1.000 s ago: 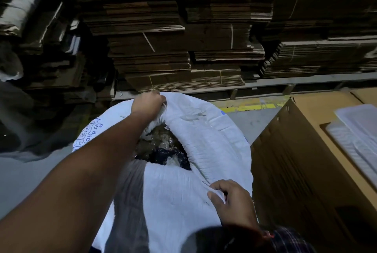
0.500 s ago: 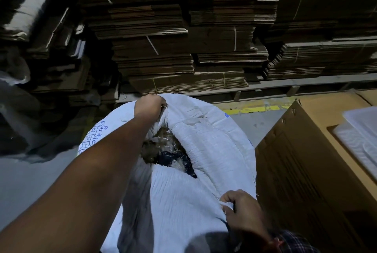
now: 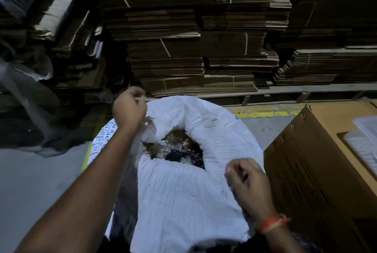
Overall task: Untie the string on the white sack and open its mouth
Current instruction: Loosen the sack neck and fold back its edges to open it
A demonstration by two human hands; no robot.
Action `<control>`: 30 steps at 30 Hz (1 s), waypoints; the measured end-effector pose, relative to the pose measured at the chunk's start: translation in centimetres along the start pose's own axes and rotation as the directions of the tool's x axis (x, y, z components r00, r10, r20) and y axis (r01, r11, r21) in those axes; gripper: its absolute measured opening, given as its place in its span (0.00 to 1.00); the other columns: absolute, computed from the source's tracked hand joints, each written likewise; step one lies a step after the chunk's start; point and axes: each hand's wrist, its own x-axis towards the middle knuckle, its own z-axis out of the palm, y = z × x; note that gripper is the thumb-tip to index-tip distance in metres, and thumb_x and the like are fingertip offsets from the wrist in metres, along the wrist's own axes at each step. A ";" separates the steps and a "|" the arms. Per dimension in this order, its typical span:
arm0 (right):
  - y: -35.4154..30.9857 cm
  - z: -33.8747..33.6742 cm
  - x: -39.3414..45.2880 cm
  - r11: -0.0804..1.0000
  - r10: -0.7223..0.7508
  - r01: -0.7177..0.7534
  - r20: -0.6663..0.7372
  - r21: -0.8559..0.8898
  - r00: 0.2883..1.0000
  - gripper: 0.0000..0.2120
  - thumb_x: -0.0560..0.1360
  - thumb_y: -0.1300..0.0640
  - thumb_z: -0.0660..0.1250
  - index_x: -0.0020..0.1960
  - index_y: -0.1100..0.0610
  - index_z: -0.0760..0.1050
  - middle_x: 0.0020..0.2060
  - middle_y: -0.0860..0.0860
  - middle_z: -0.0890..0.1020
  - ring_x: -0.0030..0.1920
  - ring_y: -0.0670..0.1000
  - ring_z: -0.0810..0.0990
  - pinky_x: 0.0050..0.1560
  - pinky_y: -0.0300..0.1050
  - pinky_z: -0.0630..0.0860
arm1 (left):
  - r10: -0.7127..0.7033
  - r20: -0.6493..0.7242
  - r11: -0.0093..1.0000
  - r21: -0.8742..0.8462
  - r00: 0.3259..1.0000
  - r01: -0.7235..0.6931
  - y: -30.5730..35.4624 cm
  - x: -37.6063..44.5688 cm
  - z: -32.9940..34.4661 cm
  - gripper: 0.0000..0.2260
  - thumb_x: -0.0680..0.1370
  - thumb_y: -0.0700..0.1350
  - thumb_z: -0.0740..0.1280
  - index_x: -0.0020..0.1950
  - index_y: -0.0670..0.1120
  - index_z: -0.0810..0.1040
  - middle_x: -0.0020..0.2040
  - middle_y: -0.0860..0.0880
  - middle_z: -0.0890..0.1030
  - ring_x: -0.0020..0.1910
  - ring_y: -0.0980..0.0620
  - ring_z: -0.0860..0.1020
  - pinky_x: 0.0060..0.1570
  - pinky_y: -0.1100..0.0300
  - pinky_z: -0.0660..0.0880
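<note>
Seen from a head-worn camera looking down, a large white sack (image 3: 183,197) of woven material stands right in front of the person, filling the lower middle of the view. Nearest, the right hand (image 3: 247,183) is at the sack's near right edge, fingers curled into a loose fist with an orange band (image 3: 272,223) on the wrist; motion blur makes it impossible to tell whether it pinches the fabric or a string. The left arm reaches across the sack's left side, and the left hand (image 3: 129,108) is a closed fist at the far left rim, beside a gathered tuft of fabric; whether it grips anything cannot be told. Between the hands the sack's mouth (image 3: 175,148) is open in a puckered ring, showing crumpled clear and dark plastic scraps (image 3: 179,154) inside. Blue printing (image 3: 106,136) marks the sack's left shoulder. To the right, just beside the sack, stands a brown cardboard box (image 3: 318,163) with white sheets (image 3: 365,140) lying on top. The floor (image 3: 32,181) is grey, with a yellow painted line (image 3: 263,114) beyond the sack. Farthest back, strapped stacks of flattened cardboard (image 3: 193,38) fill the whole background on a low pallet.
</note>
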 end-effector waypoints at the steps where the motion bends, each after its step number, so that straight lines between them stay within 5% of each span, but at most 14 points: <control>1: -0.1 0.0 1.4 0.999 -0.045 0.045 -0.002 0.001 0.999 0.09 0.75 0.62 0.73 0.46 0.47 0.81 0.47 0.43 0.81 0.50 0.42 0.80 0.46 0.27 0.72 | -0.064 -0.072 0.998 0.020 0.995 0.066 -1.1 -1.3 -1.8 0.13 0.74 0.44 0.67 0.55 0.52 0.85 0.52 0.47 0.87 0.53 0.43 0.84 0.53 0.53 0.79; 4: 0.9 1.1 6.1 0.986 -0.121 0.138 0.171 -0.090 0.978 0.18 0.76 0.55 0.74 0.64 0.44 0.78 0.62 0.48 0.75 0.66 0.46 0.74 0.64 0.35 0.71 | -0.242 -0.081 0.960 0.124 0.967 0.250 -4.6 -5.9 -5.6 0.13 0.73 0.52 0.69 0.56 0.56 0.83 0.56 0.42 0.83 0.56 0.35 0.82 0.52 0.48 0.78; 7: 1.3 2.8 9.5 0.957 -0.018 0.145 0.449 -0.250 0.893 0.34 0.74 0.49 0.75 0.76 0.39 0.67 0.75 0.53 0.64 0.74 0.54 0.68 0.69 0.48 0.70 | -0.327 0.166 0.937 0.183 0.930 0.297 -6.7 -10.2 -6.3 0.17 0.78 0.54 0.70 0.67 0.55 0.80 0.57 0.41 0.84 0.56 0.36 0.82 0.50 0.51 0.76; 9: 1.2 4.1 10.1 0.932 0.038 0.177 0.573 -0.315 0.819 0.38 0.75 0.50 0.74 0.79 0.38 0.60 0.75 0.55 0.64 0.72 0.56 0.71 0.68 0.47 0.72 | -0.291 0.380 0.955 0.178 0.878 0.239 -6.9 -12.2 -6.1 0.24 0.81 0.57 0.68 0.76 0.55 0.73 0.61 0.43 0.86 0.61 0.39 0.82 0.56 0.51 0.76; 12: 1.1 5.6 9.6 0.895 0.048 0.257 0.652 -0.364 0.757 0.38 0.76 0.52 0.71 0.80 0.37 0.56 0.64 0.56 0.76 0.64 0.56 0.78 0.64 0.51 0.76 | -0.237 0.559 0.971 0.160 0.795 0.176 -6.2 -13.3 -5.8 0.31 0.83 0.61 0.64 0.84 0.58 0.60 0.68 0.42 0.83 0.66 0.42 0.81 0.57 0.54 0.73; 16: 1.1 6.4 8.4 0.895 -0.016 0.270 0.580 -0.356 0.815 0.30 0.79 0.54 0.67 0.79 0.41 0.64 0.62 0.54 0.81 0.63 0.55 0.79 0.61 0.49 0.77 | -0.140 0.614 0.987 0.027 0.776 0.157 -5.0 -13.7 -4.9 0.32 0.83 0.61 0.64 0.84 0.63 0.56 0.69 0.44 0.82 0.68 0.44 0.80 0.56 0.57 0.72; 20: 2.1 5.5 8.3 0.897 -0.024 0.218 0.450 -0.385 0.893 0.17 0.79 0.54 0.67 0.67 0.45 0.79 0.54 0.52 0.80 0.57 0.55 0.81 0.56 0.46 0.76 | 0.055 0.440 0.969 0.194 0.896 -0.155 -6.8 -13.2 -3.6 0.28 0.81 0.46 0.67 0.81 0.61 0.67 0.50 0.43 0.87 0.50 0.39 0.84 0.39 0.56 0.72; 23: 3.4 3.5 8.7 0.880 -0.012 0.172 0.342 -0.443 0.939 0.13 0.78 0.53 0.68 0.61 0.46 0.83 0.51 0.52 0.80 0.53 0.55 0.82 0.51 0.45 0.76 | 0.036 0.344 0.954 0.266 0.938 -0.134 -9.0 -12.4 -3.5 0.17 0.78 0.42 0.65 0.62 0.57 0.84 0.47 0.44 0.86 0.46 0.39 0.84 0.40 0.55 0.76; 30: 7.4 -1.8 8.8 0.814 0.061 0.004 0.093 -0.580 0.994 0.11 0.77 0.59 0.69 0.54 0.46 0.85 0.49 0.56 0.81 0.47 0.60 0.83 0.48 0.46 0.78 | -0.087 0.278 0.788 0.607 0.957 -0.105 -14.8 -11.5 -6.9 0.07 0.75 0.42 0.67 0.41 0.53 0.82 0.37 0.46 0.75 0.38 0.41 0.79 0.37 0.52 0.78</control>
